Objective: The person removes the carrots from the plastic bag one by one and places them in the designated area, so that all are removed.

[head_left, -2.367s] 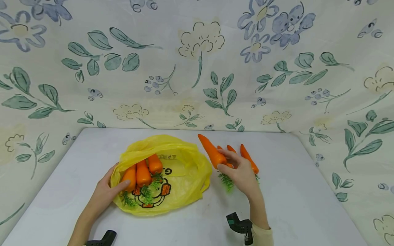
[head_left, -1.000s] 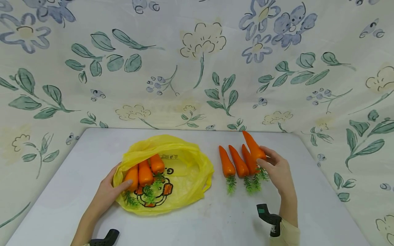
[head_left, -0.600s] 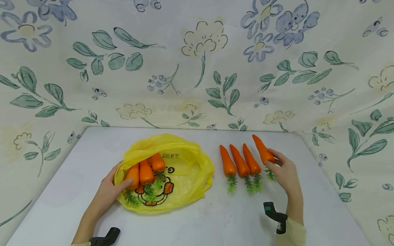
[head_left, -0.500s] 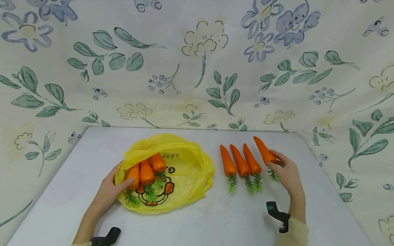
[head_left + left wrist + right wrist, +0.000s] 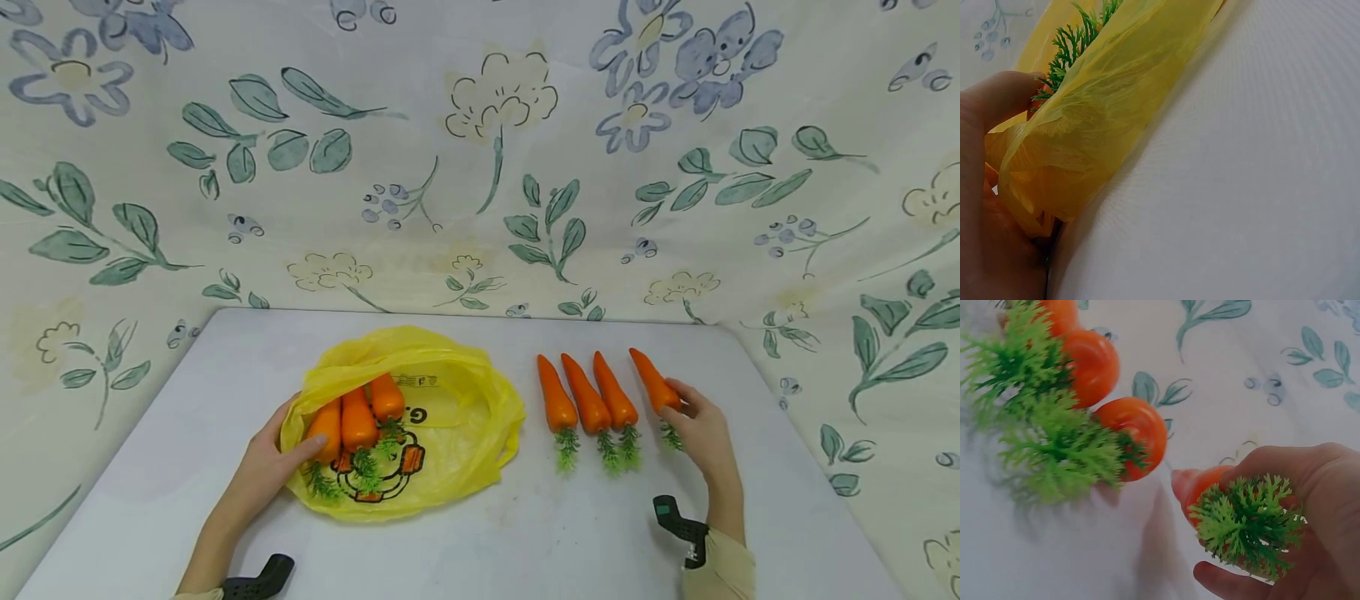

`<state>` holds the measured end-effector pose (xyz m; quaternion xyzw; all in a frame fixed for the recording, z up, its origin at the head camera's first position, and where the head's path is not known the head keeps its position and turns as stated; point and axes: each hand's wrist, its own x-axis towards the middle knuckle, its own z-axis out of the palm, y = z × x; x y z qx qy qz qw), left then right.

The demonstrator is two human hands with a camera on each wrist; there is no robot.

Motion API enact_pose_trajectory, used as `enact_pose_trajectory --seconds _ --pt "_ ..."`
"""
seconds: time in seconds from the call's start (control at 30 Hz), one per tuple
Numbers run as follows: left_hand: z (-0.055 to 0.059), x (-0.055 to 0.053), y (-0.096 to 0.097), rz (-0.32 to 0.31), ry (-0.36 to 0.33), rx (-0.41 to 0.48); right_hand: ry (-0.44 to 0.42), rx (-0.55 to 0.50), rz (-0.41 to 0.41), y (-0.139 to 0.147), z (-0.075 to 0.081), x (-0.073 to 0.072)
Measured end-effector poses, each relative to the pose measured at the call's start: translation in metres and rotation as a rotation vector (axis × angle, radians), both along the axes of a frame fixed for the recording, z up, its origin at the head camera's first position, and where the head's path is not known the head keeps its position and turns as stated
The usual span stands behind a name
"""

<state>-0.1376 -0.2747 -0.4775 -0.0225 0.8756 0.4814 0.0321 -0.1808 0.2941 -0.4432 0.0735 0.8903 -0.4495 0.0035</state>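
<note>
My right hand [image 5: 703, 427] pinches an orange toy-like carrot [image 5: 649, 377] by its thick end, tip pointing away and left. Its green top [image 5: 1241, 519] sticks out under the fingers in the right wrist view. To its left, three carrots [image 5: 585, 396] lie side by side, green tops toward me. My left hand [image 5: 261, 457] grips the left edge of a yellow plastic bag [image 5: 457, 467], the thumb over the rim against a carrot; the other fingers are mostly hidden behind the plastic. Three carrots [image 5: 358, 423] show inside the bag mouth, their tips hidden under the upper layer.
Everything lies on a white table [image 5: 510, 542], whose far edge meets a flower-patterned cloth [image 5: 420, 225] hanging behind and at both sides. Black wrist devices [image 5: 681, 525] are worn on both arms.
My right hand has carried the carrot from beside the bag, over the other carrots, to the row's right end, and lowered it there. The left hand stays on the bag.
</note>
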Motion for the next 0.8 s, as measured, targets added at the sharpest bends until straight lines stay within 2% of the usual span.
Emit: enact_pose_trajectory --seconds 0.3,0.6,0.8 --pt "0.001 0.001 0.0 -0.003 -0.004 0.0 -0.027 0.033 0.009 -0.009 -0.014 -0.004" --pt "-0.001 0.0 -0.002 -0.004 -0.021 -0.005 -0.006 0.043 0.021 -0.015 -0.016 -0.005" --pt "-0.002 -0.001 -0.002 -0.01 -0.007 0.002 -0.008 0.003 0.029 -0.014 -0.017 -0.005"
